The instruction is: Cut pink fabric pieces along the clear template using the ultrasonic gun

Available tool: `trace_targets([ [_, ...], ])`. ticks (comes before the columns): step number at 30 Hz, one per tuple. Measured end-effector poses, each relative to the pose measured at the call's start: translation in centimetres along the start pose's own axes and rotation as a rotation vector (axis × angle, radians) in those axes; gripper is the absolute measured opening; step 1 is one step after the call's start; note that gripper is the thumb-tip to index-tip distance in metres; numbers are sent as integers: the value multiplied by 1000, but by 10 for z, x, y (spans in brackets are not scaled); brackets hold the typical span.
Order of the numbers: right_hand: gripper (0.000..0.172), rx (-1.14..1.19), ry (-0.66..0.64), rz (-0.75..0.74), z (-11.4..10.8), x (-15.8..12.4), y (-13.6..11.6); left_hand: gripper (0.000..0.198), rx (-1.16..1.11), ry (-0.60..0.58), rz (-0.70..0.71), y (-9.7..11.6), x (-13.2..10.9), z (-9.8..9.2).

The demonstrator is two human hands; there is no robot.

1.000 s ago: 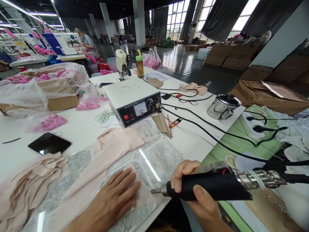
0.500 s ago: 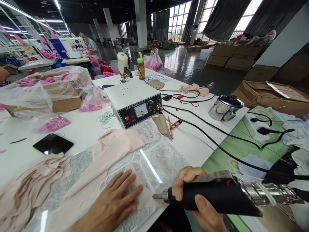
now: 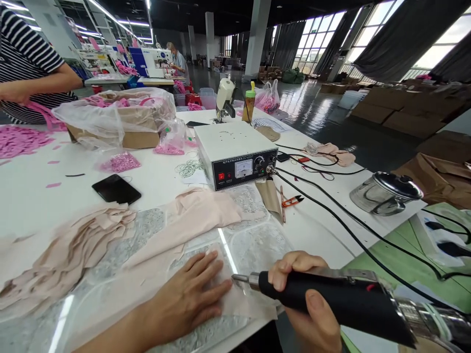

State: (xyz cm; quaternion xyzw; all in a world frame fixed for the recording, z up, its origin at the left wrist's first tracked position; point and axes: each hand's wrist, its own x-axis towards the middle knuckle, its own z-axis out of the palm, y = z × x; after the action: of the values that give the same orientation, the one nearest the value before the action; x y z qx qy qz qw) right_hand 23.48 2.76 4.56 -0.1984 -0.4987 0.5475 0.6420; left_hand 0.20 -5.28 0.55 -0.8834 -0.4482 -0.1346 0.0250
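Note:
My left hand (image 3: 193, 294) lies flat with fingers spread on a thin pale-pink fabric piece (image 3: 250, 301), which rests on a clear sheet over a grey marbled surface (image 3: 253, 242). My right hand (image 3: 314, 311) is wrapped round the black body of a handheld ultrasonic welder (image 3: 349, 299). Its narrow metal tip points left and sits right by my left fingertips, over the fabric; whether it touches cannot be made out. Beyond my left hand stretches a longer pink fabric strip (image 3: 195, 213). A heap of cut pink fabric pieces (image 3: 81, 245) lies at the left.
A control box (image 3: 239, 171) with a cable to the welder stands ahead. Around it are a phone (image 3: 116, 189), orange thread snips (image 3: 292, 201), a steel pot (image 3: 379, 193), and a plastic-lined carton (image 3: 140, 138). A person in a striped shirt (image 3: 29, 59) handles pink strips at far left.
My view has turned left, bringing the striped-shirt person into sight. The welder's tip has moved farther up the fabric, close beside my left fingertips. My left hand still lies flat.

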Motion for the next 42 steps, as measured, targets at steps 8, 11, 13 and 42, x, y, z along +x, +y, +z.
trace_targets([
  [8, 16, 0, -42, -10, 4, -1, 7, 49, -4, 7, 6, -1, -1, 2],
  [11, 15, -16, -45, -8, 2, -3, 8, 52, -7, 22, -1, 0, 0, 3],
  [13, 14, -29, -52, -14, 0, -4, 11, 52, -12, 11, 1, 0, 0, 3],
  [42, 20, 22, -20, -1, -31, -26, -22, 38, -24, 69, 72, 12, 3, -4],
])
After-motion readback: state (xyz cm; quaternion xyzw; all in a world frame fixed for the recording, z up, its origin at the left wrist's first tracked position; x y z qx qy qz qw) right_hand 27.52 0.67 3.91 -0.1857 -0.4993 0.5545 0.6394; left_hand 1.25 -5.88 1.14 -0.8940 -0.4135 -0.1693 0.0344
